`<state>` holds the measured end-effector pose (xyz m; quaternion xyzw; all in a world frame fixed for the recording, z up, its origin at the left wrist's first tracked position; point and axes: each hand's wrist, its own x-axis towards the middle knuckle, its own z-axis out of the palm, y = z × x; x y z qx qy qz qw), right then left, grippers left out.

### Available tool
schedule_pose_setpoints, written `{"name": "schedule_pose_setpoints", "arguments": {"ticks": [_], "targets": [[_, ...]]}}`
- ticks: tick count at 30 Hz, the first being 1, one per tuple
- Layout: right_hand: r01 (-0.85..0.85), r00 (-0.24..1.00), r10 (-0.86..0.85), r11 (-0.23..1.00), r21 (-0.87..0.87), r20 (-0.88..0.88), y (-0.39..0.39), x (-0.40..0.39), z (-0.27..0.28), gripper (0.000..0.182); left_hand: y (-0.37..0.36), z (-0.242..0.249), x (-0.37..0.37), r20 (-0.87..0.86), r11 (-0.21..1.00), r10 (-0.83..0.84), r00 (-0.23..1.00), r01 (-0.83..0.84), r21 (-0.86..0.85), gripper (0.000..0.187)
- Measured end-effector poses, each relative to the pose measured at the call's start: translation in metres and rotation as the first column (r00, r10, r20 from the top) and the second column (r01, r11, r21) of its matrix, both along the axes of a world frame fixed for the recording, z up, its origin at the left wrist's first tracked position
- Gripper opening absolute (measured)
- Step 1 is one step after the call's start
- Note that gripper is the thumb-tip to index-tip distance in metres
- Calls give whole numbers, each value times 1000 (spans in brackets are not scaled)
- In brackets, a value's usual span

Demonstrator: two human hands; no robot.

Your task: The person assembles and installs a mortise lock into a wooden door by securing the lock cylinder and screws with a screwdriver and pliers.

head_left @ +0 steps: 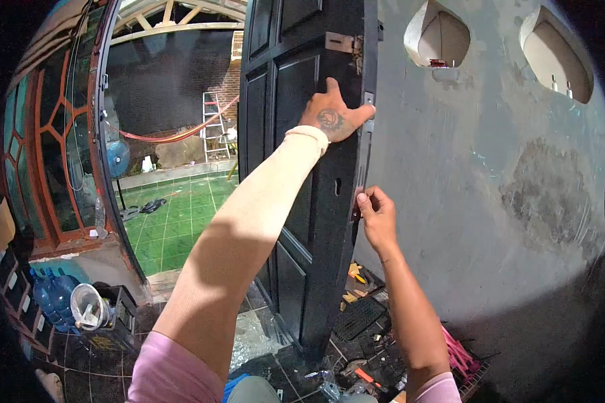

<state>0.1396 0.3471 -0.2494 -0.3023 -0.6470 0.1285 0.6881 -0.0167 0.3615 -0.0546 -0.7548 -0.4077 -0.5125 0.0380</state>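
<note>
A dark panelled door (296, 168) stands ajar in front of me, its edge turned towards me. My left hand (333, 117), tattooed on the back, grips the door near its edge, one finger pointing up the face and another digit on the edge strip. Lower down, my right hand (379, 215) is closed in a pinch at the metal lock plate (360, 185) in the edge. Whatever its fingertips hold is too small to make out. A keyhole (337, 187) shows in the face beside it. Above my left hand a metal hinge (343, 43) is fixed to the door.
Behind the door rises a grey plastered wall (477, 201). A hammer (366, 376) and loose scraps lie on the dark tiles below. Water bottles (52, 295) and a white bucket (87, 303) stand left. Green tiles (175, 221) and a ladder (214, 127) show through the doorway.
</note>
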Motion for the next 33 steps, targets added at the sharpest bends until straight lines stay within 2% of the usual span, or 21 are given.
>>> {"name": "schedule_pose_setpoints", "arguments": {"ticks": [3, 4, 5, 6, 9, 10, 12, 15, 18, 19, 20, 22, 24, 25, 26, 27, 28, 29, 30, 32, 33], "targets": [[225, 974, -226, 973, 55, 10, 2, -5, -3, 28, 5, -1, 0, -21, 1000, -29, 999, 30, 7, 120], [229, 973, -230, 972, 48, 3, 1, -6, -3, 29, 3, -3, -1, -20, 999, -48, 999, 48, 7, 121], [233, 972, -233, 972, 41, -6, 0, -6, -3, 29, 1, -4, 2, -24, 995, -65, 998, 63, -71, 114], [239, 971, -239, 970, 31, -15, -2, -6, -3, 29, 2, -7, 10, 36, 994, -69, 997, 72, -81, 110], [233, 973, -233, 973, 3, 10, 5, 5, -6, 26, -9, -5, 18, 82, 995, -59, 995, 66, -79, 100], [214, 977, -214, 977, -26, 11, 8, 6, -5, 25, -6, -5, 18, 58, 998, -53, 997, 54, -18, 97], [164, 986, -165, 986, -36, -28, 8, 7, -7, 25, 1, -4, 16, 43, 984, -171, 984, 173, -44, 104], [186, 982, -187, 981, -51, -27, 12, 12, -11, 25, 14, -8, 7, 39, 973, -230, 972, 230, 6, 106], [169, 983, -173, 983, -72, -54, 15, 17, -14, 28, 19, -31, -6, 178, 947, -307, 935, 319, -41, 105], [168, 984, -173, 982, -87, -52, 15, 19, -14, 29, 23, -48, -13, 209, 923, -377, 902, 386, -2, 102], [170, 983, -176, 980, -102, -52, 14, 21, -12, 29, 22, -72, -15, 280, 949, -315, 907, 307, 76, 86], [109, 984, -130, 980, -164, -120, 5, 15, -11, 30, 8, -119, -46, 323, 881, -419, 848, 466, -79, 61], [-28, 960, -41, 970, -243, -277, -9, -5, -4, 30, 16, -199, -55, 451, 851, -433, 780, 519, -80, 45], [-26, 953, -45, 973, -229, -299, -7, -9, -7, 30, 4, -230, -69, 537, 738, -356, 765, 583, -340, 45], [-20, 947, -49, 977, -213, -318, -3, -11, -9, 30, -10, -258, -84, 597, 553, -256, 760, 622, -554, 45], [-11, 940, -56, 981, -194, -335, -3, -9, -17, 30, -11, -301, -92, 685, 426, -197, 702, 690, -585, 45], [-38, 932, -29, 983, -178, -361, -2, -5, -26, 30, -10, -352, -93, 768, 375, -41, 639, 722, -581, 42], [-66, 923, 1, 986, -156, -384, 1, 1, -35, 31, -14, -398, -98, 741, 278, 111, 662, 695, -663, 34], [-94, 914, 35, 988, -126, -404, 4, 5, -41, 31, -8, -454, -106, 744, 130, 168, 647, 734, -667, 23], [-81, 877, 7, 988, -133, -480, 0, 4, -51, 26, -11, -546, -110, 815, -24, 359, 455, 877, -480, 12], [-50, 875, -33, 986, -158, -483, -4, 3, -56, 25, -29, -549, -108, 849, 49, 314, 424, 886, -461, 14]]}}
